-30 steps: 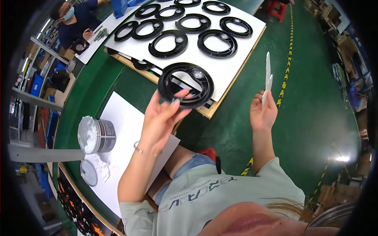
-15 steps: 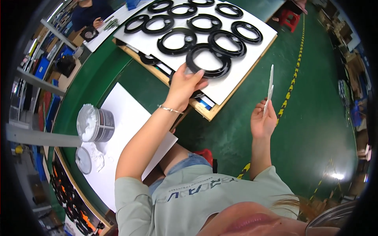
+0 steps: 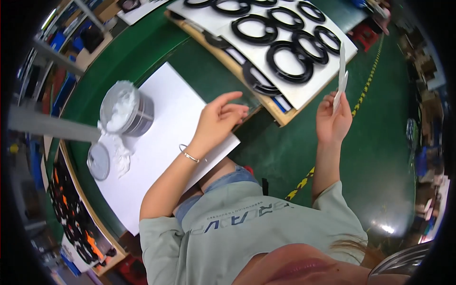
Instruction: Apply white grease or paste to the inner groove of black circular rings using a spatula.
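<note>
My left hand hovers over the near edge of a white sheet, fingers apart and holding nothing. Up and to the right of it lies the nearest of several black rings, flat on a white board. Out to the right, my right hand pinches thin flat white pieces, held upright and seen almost edge-on; their exact kind does not show. Left of my left hand, a grey tub containing white paste stands on the sheet, with its round lid and a crumpled white tissue nearby.
A wooden-edged frame holds more black parts beneath the white board. At lower left lies a tray of black and orange parts. A grey post crosses the left side. Behind the board is a red stool; striped tape marks the green floor.
My left hand has let go of the nearest black ring and drawn back toward me, over the white sheet. My right hand still holds the white pieces. The whole view has shifted.
</note>
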The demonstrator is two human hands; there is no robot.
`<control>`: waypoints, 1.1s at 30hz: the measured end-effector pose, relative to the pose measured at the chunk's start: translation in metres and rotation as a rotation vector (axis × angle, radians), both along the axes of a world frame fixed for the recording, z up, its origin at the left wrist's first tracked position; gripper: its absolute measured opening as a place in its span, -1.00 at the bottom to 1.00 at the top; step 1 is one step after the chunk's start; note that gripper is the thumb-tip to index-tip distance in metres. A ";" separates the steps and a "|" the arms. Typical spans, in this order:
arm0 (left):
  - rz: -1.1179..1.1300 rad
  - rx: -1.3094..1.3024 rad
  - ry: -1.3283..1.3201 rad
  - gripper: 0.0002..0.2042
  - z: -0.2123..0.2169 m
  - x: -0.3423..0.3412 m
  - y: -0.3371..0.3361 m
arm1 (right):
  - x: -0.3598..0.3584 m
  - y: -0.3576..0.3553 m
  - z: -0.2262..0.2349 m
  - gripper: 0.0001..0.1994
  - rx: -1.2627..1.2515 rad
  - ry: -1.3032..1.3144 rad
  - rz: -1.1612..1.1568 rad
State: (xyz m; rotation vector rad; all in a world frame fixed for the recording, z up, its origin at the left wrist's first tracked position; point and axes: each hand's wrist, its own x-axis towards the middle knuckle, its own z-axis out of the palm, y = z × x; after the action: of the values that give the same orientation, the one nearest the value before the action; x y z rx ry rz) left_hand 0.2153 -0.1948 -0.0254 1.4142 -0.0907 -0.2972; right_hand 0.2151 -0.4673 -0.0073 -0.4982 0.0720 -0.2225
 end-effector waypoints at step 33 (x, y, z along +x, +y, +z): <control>0.230 0.040 0.078 -0.64 0.015 -0.111 0.094 | 0.036 0.269 0.111 -0.56 -1.703 -1.215 -0.069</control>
State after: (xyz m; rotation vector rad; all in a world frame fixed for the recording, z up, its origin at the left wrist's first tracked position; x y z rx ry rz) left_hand 0.1042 -0.1007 -0.0105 1.4361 0.1420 -0.1644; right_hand 0.2508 -0.1982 0.1036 -1.9543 -1.4074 -0.6068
